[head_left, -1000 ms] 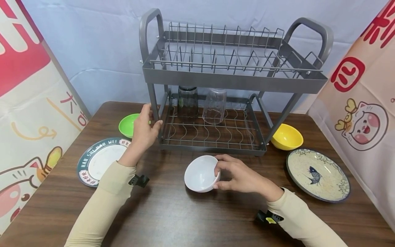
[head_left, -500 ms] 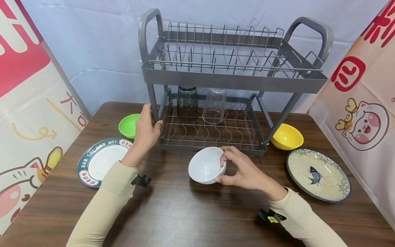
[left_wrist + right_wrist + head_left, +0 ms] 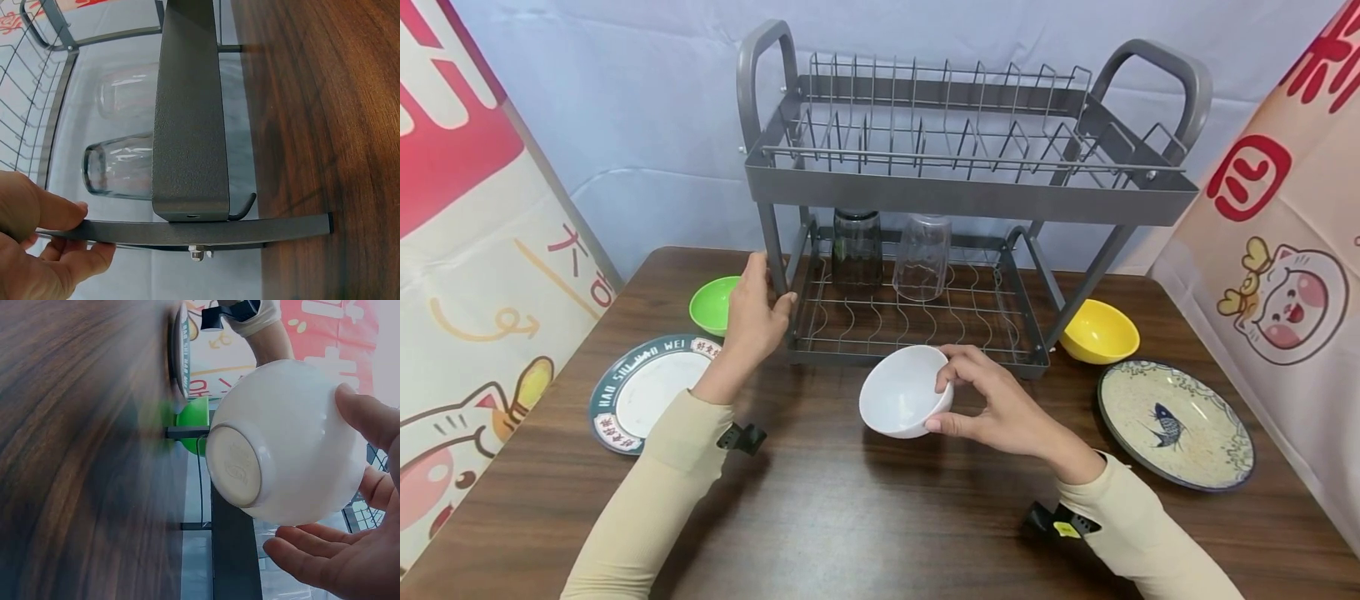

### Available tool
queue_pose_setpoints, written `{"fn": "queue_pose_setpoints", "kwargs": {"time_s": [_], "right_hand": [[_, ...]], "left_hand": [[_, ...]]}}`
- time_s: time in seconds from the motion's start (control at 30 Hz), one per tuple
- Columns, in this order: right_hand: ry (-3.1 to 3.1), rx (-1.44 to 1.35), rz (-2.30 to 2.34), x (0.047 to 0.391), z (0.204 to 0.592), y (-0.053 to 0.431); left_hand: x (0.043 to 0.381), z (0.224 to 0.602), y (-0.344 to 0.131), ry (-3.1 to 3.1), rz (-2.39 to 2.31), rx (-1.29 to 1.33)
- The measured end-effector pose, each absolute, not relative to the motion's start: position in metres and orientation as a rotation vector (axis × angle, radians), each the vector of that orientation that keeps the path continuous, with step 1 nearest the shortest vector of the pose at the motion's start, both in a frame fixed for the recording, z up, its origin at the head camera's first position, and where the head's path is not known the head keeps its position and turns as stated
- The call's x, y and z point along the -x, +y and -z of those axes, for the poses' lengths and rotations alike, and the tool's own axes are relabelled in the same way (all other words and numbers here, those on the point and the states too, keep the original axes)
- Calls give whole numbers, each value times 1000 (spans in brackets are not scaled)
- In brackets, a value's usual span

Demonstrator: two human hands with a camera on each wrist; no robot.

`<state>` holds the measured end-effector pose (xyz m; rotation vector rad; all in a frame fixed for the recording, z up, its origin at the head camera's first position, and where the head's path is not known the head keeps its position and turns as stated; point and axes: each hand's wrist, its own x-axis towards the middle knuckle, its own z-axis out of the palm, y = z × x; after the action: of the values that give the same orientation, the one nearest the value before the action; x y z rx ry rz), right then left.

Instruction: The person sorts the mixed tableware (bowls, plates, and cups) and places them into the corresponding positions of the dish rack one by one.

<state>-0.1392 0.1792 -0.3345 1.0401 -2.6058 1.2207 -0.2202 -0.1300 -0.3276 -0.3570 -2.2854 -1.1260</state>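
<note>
Just ahead of the white bowl [image 3: 901, 390] stands the rack's [image 3: 970, 200] front rail.

From my remote seat this reads as a staged kitchen corner, not a real kitchen. A dark wood-grain tabletop [image 3: 865, 533] fills the lower frame, and at its centre stands a grey two-tier dish rack [image 3: 970, 196] with two upturned glasses [image 3: 921, 254] on its lower shelf. Kitchenware lies around it: a green bowl [image 3: 711, 304] and a lettered plate [image 3: 643, 392] at left, a yellow bowl [image 3: 1097, 332] and a fish plate [image 3: 1176, 425] at right. Behind, I see a pale blue cloth backdrop [image 3: 647, 117], with cartoon cat banners [image 3: 1285, 292] hung along both edges of the frame.
</note>
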Motion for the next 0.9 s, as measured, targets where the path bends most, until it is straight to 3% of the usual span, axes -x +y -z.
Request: {"fn": "queue_pose_setpoints", "kwargs": {"time_s": [0.9], "right_hand": [[-2450, -1036, -1226, 182, 302, 145]], "left_hand": [[222, 328, -133, -2294, 1108, 361]]}}
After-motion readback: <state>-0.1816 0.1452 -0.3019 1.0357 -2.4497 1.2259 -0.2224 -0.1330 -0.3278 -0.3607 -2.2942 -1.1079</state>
